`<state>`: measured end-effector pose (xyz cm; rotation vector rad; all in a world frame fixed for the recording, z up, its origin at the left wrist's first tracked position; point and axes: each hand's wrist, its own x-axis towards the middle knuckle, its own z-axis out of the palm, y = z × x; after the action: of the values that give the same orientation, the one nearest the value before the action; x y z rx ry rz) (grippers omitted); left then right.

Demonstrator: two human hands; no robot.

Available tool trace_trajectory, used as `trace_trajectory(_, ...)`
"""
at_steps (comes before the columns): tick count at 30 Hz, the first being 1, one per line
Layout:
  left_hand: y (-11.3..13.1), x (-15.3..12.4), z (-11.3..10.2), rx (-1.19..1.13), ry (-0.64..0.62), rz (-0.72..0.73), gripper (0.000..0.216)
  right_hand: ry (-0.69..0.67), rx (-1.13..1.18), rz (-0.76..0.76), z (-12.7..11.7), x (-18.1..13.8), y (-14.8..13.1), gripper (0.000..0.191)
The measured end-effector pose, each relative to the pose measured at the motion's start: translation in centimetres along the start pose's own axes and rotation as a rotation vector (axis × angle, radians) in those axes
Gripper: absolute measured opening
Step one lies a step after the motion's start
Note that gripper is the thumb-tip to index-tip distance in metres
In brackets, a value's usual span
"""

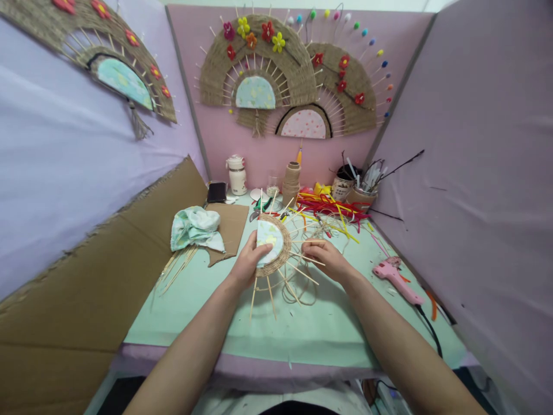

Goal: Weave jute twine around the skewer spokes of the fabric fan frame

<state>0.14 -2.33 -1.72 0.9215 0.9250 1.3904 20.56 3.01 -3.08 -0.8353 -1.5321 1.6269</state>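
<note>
A small half-round fan frame (285,239) has a pale green-and-yellow cloth centre (266,233), a woven twine band and thin wooden sticks (271,294) spreading out from it. My left hand (249,259) grips its straight side, thumb lying over the cloth. At the right, among the stick ends, my right hand (325,256) is closed in a pinch, apparently on the thin twine; the fingers partly hide it. Loose loops of twine (302,301) lie on the table under the sticks and behind the right hand.
A pink glue gun (397,279) with a cord lies at the right. Behind are a twine cone (291,181), red and yellow fuzzy stems (332,206), pots of twigs (362,196) and a white bottle (237,174). Crumpled cloth (196,227) and cardboard (235,227) lie left.
</note>
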Motion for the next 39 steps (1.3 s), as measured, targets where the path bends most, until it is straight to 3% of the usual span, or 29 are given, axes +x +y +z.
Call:
trace_trajectory(11, 0.2, 0.0, 0.1, 0.003, -0.002, 0.016, 0.053, -0.039, -0.055, 0.004, -0.1, -0.1, 0.1, 0.017)
trace_trajectory(18, 0.3, -0.1, 0.2, -0.014, 0.022, -0.007, 0.055, 0.005, -0.133, -0.044, 0.0, 0.2, 0.4, 0.017)
trace_trajectory(25, 0.9, 0.1, 0.1, -0.139, 0.157, -0.034, 0.054, 0.307, -0.301, -0.161, -0.5, 0.9, 0.8, 0.019)
trace_trajectory(32, 0.9, 0.8, -0.6, -0.247, 0.29, -0.061, 0.042, 0.416, -0.522, -0.247, -0.7, 1.3, 1.7, 0.02)
trace_trajectory(35, 0.9, 1.0, -0.7, -0.28, 0.319, -0.08, 0.035, 0.502, -0.661, -0.265, -2.4, 1.3, 1.4, 0.02)
trace_trajectory(39, 1.1, 1.2, -0.6, -0.296, 0.375, -0.119, 0.026, 0.732, -0.852, -0.169, -6.7, 1.0, 0.8, 0.022)
